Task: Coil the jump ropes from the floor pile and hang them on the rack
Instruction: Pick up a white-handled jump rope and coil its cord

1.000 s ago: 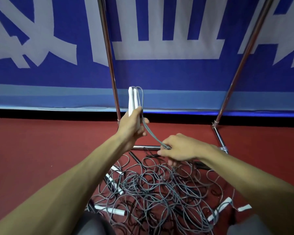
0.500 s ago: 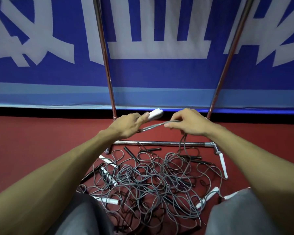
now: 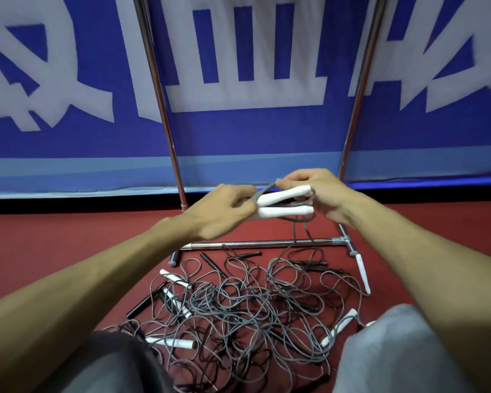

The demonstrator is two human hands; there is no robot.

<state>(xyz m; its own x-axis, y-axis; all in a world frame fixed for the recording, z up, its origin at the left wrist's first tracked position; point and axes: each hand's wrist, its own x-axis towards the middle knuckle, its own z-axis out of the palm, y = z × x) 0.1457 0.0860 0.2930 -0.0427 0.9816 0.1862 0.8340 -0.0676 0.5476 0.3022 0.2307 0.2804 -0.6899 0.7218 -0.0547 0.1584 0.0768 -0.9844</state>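
While both hands meet over the matte red floor [image 3: 54, 236], the left hand [image 3: 224, 211] pinches the left ends of two smooth white handles [image 3: 284, 203] lying side by side. The right hand [image 3: 321, 194] curls round their right ends. Thin grey cord [image 3: 294, 231] drops into the tangled pile [image 3: 238, 307], near the chrome tube rack [image 3: 255, 245].

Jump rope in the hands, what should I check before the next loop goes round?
1. The handles lie side by side: ok, the left hand and right hand grip both.
2. The cord is coiled: not ok, it hangs down into the pile.
3. The cord is free of other ropes: cannot tell, the pile is a tangle.
4. The rack is close: ok, its posts stand right behind the hands.
5. The rack's top bar has room: cannot tell, out of view.
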